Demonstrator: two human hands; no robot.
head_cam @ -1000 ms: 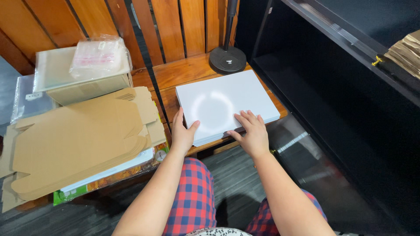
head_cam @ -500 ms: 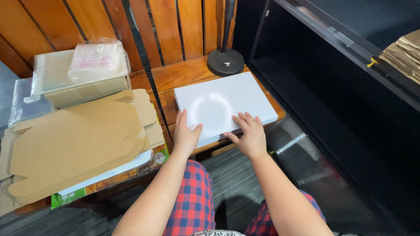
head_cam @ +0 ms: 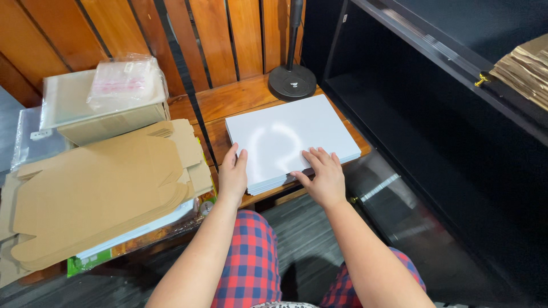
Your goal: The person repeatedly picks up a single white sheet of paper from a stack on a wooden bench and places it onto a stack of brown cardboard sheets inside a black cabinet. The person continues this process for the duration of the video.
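Observation:
A stack of white sheets lies flat on a low wooden table, a bright glare on its top. My left hand rests flat against the stack's near left corner, fingers together and pointing away from me. My right hand lies on the near edge of the stack, its fingers spread over the top sheet and thumb along the side. Neither hand has lifted anything.
Flattened brown cardboard boxes are piled at the left, with a box of clear plastic bags behind them. A black round stand base sits behind the sheets. A black shelf unit stands at the right, brown paper on top.
Both hands have stayed on the near edge of the white stack. The view has shifted slightly, and my right hand's fingers have slid a little further onto the top sheet.

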